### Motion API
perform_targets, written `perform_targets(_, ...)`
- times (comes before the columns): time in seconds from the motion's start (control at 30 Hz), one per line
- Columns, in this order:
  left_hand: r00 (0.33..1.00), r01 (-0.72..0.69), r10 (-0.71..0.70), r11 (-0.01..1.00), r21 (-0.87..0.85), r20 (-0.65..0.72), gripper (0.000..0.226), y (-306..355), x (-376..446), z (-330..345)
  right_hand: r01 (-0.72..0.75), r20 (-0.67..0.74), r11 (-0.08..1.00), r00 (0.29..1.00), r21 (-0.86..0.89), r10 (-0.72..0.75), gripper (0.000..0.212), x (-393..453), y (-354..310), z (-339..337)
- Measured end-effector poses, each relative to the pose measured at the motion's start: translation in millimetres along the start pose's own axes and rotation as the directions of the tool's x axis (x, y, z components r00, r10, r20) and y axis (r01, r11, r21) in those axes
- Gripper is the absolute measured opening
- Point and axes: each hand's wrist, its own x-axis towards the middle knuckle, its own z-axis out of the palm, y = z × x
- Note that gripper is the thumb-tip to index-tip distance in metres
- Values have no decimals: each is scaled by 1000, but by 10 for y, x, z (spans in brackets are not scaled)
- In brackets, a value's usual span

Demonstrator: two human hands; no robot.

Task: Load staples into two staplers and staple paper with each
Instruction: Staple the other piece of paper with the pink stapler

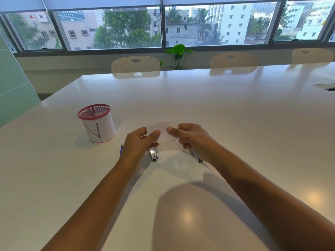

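A small white slip of paper (164,132) is held up over the table between both hands. My left hand (139,142) pinches its left edge, thumb on the front. My right hand (190,135) pinches the right edge the same way. Faint staple marks show on the paper near the thumbs. Beneath my left hand a silver stapler (153,154) lies on the white table (217,109). A second silver stapler (196,155) lies under my right wrist, mostly hidden. A blue and purple object (121,149), perhaps a staple box, peeks out left of my left wrist.
A red mesh pen holder (97,123) wrapped in white paper stands to the left of my hands. White chairs (136,66) line the table's far edge, with a green plant (178,55) by the window. A cable slot (324,86) sits at the right.
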Motion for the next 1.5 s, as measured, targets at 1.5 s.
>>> perform_targets(1.5, 998, 52, -56, 980, 193, 16, 28, -21, 52, -46, -99, 102, 991, 991, 90, 89, 35, 3, 43, 13)
